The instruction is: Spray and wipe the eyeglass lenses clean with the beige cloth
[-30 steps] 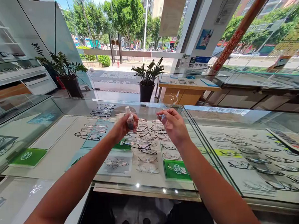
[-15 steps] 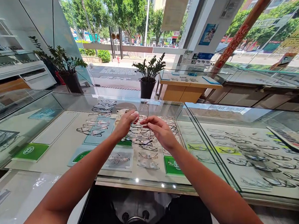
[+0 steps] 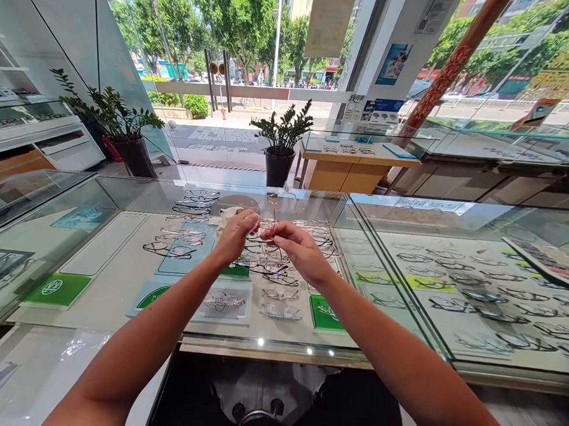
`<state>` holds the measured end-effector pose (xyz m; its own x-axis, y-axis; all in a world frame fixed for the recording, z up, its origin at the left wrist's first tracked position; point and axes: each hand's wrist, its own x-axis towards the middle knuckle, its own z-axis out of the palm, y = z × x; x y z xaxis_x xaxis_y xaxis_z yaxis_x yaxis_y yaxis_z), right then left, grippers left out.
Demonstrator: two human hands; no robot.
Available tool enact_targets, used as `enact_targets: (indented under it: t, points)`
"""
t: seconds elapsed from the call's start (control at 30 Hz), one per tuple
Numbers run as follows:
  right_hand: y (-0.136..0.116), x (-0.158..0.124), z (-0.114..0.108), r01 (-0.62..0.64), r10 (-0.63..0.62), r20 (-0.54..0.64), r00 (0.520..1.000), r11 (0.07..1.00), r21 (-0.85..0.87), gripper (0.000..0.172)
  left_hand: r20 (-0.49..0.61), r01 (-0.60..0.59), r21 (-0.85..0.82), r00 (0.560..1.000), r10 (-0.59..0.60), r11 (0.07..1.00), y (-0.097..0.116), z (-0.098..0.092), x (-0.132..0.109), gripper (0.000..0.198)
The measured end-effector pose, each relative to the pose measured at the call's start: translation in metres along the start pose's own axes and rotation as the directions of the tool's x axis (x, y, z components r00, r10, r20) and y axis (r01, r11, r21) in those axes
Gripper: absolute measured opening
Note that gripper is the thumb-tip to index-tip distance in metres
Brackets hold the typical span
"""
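Above the glass counter (image 3: pixel 135 186), my two hands meet near the middle of the view. My right hand (image 3: pixel 299 247) is closed in a pinch on a pair of thin-framed glasses (image 3: pixel 274 205), whose slim outline stands up beyond the fingertips. My left hand (image 3: pixel 240 235) is closed close beside it, its fingers wrapped round a pale, crumpled cloth (image 3: pixel 224 221) that shows behind the knuckles. What the left fingertips touch is partly hidden. Beneath both hands, inside the case, lie rows of glasses (image 3: pixel 280 294) and a green display card (image 3: pixel 326 312).
Another glass case (image 3: pixel 479 285) full of glasses adjoins on the right, with a magazine-like item (image 3: pixel 554 265) on top. Potted plants (image 3: pixel 279 165) stand beyond the counter, near the windows. A clear plastic sheet (image 3: pixel 59 384) lies at lower left.
Both hands have shifted slightly left in the view, still close together. The glasses have tilted, and the white patch at my left fingertips shows less. The camera has turned a little.
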<state>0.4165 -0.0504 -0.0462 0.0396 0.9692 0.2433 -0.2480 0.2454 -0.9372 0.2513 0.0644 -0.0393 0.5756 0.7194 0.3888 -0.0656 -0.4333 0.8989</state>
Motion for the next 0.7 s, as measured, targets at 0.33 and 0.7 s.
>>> enact_targets:
  t: [0.33, 0.7]
  points:
    - [-0.017, 0.009, -0.016, 0.041, -0.030, -0.118, 0.993, 0.995, 0.095, 0.015, -0.503, -0.098, -0.076, 0.863, 0.047, 0.992, -0.009, -0.067, 0.028, 0.054]
    - [-0.033, 0.015, -0.029, 0.068, -0.037, -0.190, 0.981, 0.984, 0.164, 0.013, -0.815, 0.079, 0.004, 0.578, -0.042, 0.997, -0.023, -0.143, 0.038, 0.043]
